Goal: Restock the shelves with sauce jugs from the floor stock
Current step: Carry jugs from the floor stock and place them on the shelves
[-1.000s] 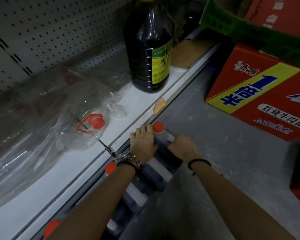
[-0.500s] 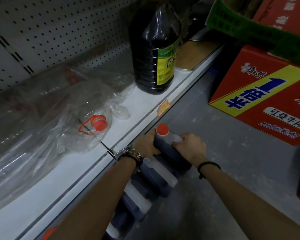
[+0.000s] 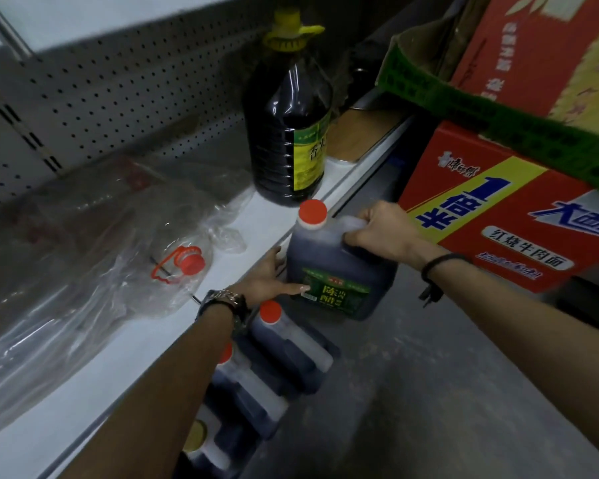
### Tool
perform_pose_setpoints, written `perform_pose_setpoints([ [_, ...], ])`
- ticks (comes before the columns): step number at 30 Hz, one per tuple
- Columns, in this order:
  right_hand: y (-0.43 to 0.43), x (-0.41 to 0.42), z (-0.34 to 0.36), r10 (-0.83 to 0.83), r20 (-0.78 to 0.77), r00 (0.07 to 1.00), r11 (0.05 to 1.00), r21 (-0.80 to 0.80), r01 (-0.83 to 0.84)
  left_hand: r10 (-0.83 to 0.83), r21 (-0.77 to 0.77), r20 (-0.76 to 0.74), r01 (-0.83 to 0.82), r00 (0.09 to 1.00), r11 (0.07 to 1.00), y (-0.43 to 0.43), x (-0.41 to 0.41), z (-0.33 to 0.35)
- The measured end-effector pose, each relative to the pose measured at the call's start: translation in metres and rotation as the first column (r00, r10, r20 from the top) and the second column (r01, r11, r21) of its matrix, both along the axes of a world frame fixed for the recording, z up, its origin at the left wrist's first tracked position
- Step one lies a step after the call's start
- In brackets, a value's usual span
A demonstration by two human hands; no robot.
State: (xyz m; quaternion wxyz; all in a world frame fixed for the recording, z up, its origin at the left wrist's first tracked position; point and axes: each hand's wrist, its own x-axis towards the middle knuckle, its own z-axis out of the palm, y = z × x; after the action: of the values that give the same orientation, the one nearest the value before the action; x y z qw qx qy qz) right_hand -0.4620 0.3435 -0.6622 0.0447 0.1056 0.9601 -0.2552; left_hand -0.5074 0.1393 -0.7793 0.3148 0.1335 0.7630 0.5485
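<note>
Beside the shelf [image 3: 267,223] edge, the full jug [image 3: 329,271] seems heavy and smooth. The right hand [image 3: 384,233] grips its handle at 1 o'clock, and the left hand [image 3: 270,281] presses flat at 9 o'clock.

Pretty dim in here. Perforated grey back panel [image 3: 118,91] runs across 10 to 12 o'clock, scuffed grey concrete floor [image 3: 429,392] fills 5 o'clock, and a red printed carton [image 3: 498,209] sits at 3 below a green crate [image 3: 498,112].
</note>
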Motion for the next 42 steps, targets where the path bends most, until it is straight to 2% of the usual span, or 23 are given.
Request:
perform_pose_setpoints([
  [3, 0.000, 0.000, 0.036, 0.038, -0.029, 0.999, 0.999, 0.002, -0.038, -0.038, 0.102, 0.057, 0.032, 0.998, 0.994, 0.000, 0.002, 0.006],
  [6, -0.001, 0.006, 0.069, 0.052, -0.061, 0.997, 0.999, -0.006, -0.052, -0.075, 0.129, 0.109, 0.061, 0.991, 0.990, 0.005, 0.011, 0.018],
  [10, -0.001, 0.016, 0.110, 0.065, -0.095, 0.993, 0.996, -0.053, -0.070, -0.079, 0.261, 0.259, 0.009, 0.963, 0.965, 0.008, 0.027, 0.025],
  [13, -0.001, 0.025, 0.132, 0.075, -0.121, 0.990, 0.993, -0.079, -0.085, -0.093, 0.330, 0.265, 0.000, 0.960, 0.944, 0.005, 0.030, 0.045],
  [18, -0.004, 0.048, 0.159, 0.107, -0.156, 0.982, 0.991, -0.069, -0.119, -0.125, 0.323, 0.221, 0.048, 0.967, 0.945, -0.002, 0.049, 0.089],
  [25, -0.004, 0.068, 0.212, 0.143, -0.249, 0.958, 0.989, 0.055, -0.134, -0.029, 0.360, 0.138, -0.023, 0.990, 0.933, -0.003, 0.087, 0.141],
  [33, -0.012, 0.074, 0.337, 0.192, -0.247, 0.950, 0.980, -0.004, -0.199, 0.046, 0.351, 0.102, -0.080, 0.994, 0.933, -0.018, 0.092, 0.270],
  [42, -0.034, 0.085, 0.552, 0.281, -0.261, 0.923, 0.960, 0.070, -0.272, 0.093, 0.360, 0.047, -0.104, 0.995, 0.927, -0.033, 0.110, 0.477],
])
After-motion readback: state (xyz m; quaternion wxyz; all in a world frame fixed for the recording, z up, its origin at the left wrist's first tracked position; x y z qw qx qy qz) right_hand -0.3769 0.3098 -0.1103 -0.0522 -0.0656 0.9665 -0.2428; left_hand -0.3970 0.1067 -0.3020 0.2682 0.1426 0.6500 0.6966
